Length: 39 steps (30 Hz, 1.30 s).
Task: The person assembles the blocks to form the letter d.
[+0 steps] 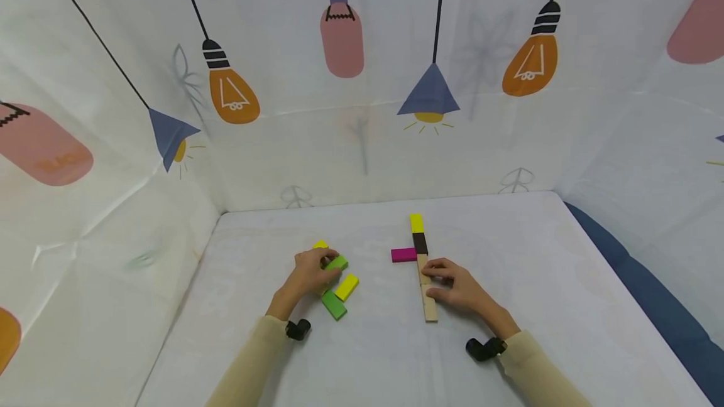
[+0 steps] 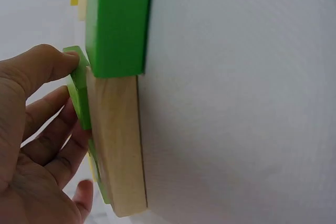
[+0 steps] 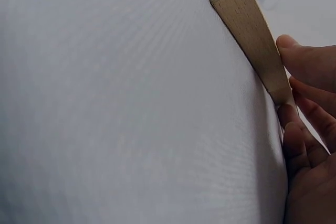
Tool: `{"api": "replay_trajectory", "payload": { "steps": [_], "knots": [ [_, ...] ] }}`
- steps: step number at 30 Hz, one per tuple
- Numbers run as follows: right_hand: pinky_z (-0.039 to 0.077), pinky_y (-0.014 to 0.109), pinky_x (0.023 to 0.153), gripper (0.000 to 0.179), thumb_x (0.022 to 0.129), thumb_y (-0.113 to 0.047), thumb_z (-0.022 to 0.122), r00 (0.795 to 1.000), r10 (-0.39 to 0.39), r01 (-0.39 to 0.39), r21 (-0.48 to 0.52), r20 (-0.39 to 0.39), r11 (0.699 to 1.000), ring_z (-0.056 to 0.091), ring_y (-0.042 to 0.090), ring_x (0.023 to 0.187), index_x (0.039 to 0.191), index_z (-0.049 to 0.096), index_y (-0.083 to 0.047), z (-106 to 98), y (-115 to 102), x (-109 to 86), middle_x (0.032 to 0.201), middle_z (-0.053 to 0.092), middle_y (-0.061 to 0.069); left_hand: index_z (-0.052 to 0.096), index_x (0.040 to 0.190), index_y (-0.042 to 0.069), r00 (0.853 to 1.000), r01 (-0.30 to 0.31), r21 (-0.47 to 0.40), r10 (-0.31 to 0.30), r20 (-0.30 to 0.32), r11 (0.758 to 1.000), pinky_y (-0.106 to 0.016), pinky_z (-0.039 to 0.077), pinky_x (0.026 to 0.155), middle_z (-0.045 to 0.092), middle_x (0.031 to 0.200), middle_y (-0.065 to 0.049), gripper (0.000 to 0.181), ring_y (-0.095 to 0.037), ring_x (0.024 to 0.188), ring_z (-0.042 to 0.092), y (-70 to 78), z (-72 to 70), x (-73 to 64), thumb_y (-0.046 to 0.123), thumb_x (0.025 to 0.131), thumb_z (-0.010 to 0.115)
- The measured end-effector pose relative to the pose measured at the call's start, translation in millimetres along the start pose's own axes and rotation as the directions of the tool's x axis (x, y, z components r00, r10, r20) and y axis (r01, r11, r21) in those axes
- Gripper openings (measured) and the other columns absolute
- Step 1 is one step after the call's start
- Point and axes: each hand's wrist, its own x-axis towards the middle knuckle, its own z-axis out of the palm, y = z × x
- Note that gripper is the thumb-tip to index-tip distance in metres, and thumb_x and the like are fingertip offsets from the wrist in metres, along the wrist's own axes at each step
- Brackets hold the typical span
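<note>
In the head view my left hand (image 1: 312, 271) pinches a light green block (image 1: 337, 263) between thumb and fingers, above a small cluster of blocks. The left wrist view shows the thumb on one edge of this light green block (image 2: 79, 90). A plain wooden block (image 2: 119, 145) and a darker green block (image 2: 119, 22) lie beside it. My right hand (image 1: 460, 287) rests its thumb and fingertips on a line of plain wooden blocks (image 1: 430, 306), near where two of them meet. Up close, fingertips touch the wooden block (image 3: 252, 38); part of the contact is hidden.
Beyond the wooden blocks, the line continues with a dark block (image 1: 420, 244) and a yellow block (image 1: 416, 223). A magenta block (image 1: 403, 255) sticks out to the left. Near my left hand lie another yellow block (image 1: 347, 287) and a green block (image 1: 334, 304) on the white table (image 1: 373, 357).
</note>
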Motion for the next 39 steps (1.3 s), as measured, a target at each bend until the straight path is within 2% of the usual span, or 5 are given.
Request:
{"api": "replay_trajectory", "payload": {
  "steps": [5,14,25,30,39],
  "knots": [
    [0.053,0.047,0.103,0.045,0.088,-0.029,0.081,1.0,-0.007,0.007,-0.004,0.006,1.0,0.06,0.033,0.122,0.127,0.074,-0.008,0.6,0.4,0.9,0.13,0.064,0.006,0.074,0.119,0.008,0.999,-0.031,-0.087,0.03,-0.019,0.996,-0.038,0.056,0.085,0.073,0.108,-0.004,0.032,-0.017,0.095,0.063,3.4,0.1,1.9,0.016,0.088,0.081],
    [0.05,0.053,0.105,0.044,0.089,-0.029,0.081,1.0,0.023,-0.023,-0.006,0.013,1.0,0.059,0.032,0.125,0.128,0.074,-0.01,0.3,1.5,-0.5,0.131,0.064,0.005,0.074,0.119,0.009,0.993,-0.115,-0.102,0.111,-0.046,0.988,-0.031,0.056,0.081,0.073,0.11,-0.004,0.032,-0.015,0.091,0.064,16.3,5.0,9.7,0.014,0.087,0.082],
    [0.051,0.053,0.105,0.044,0.089,-0.029,0.081,1.0,0.017,-0.017,0.0,0.01,1.0,0.059,0.033,0.126,0.128,0.073,-0.01,0.8,0.0,0.0,0.131,0.064,0.006,0.075,0.116,0.005,0.98,-0.191,-0.148,0.18,-0.087,0.97,-0.028,0.055,0.079,0.074,0.107,-0.008,0.032,-0.015,0.087,0.062,29.5,15.0,18.4,0.011,0.086,0.082],
    [0.051,0.051,0.105,0.044,0.088,-0.028,0.082,1.0,0.011,-0.011,-0.009,0.0,1.0,0.06,0.032,0.125,0.127,0.074,-0.01,2.0,2.3,0.0,0.13,0.064,0.005,0.075,0.116,0.007,0.982,-0.18,-0.173,0.169,-0.079,0.968,-0.029,0.055,0.08,0.074,0.109,-0.007,0.03,-0.016,0.089,0.062,35.9,21.5,21.0,0.014,0.087,0.082],
    [0.051,0.053,0.105,0.043,0.088,-0.026,0.082,1.0,0.013,-0.013,-0.005,-0.003,1.0,0.06,0.032,0.125,0.126,0.074,-0.011,3.0,4.2,1.9,0.13,0.064,0.004,0.074,0.119,0.007,0.992,-0.127,-0.186,0.125,-0.025,0.974,-0.03,0.056,0.082,0.073,0.113,-0.007,0.031,-0.017,0.092,0.062,49.8,31.6,24.4,0.019,0.091,0.079]
  ]
}}
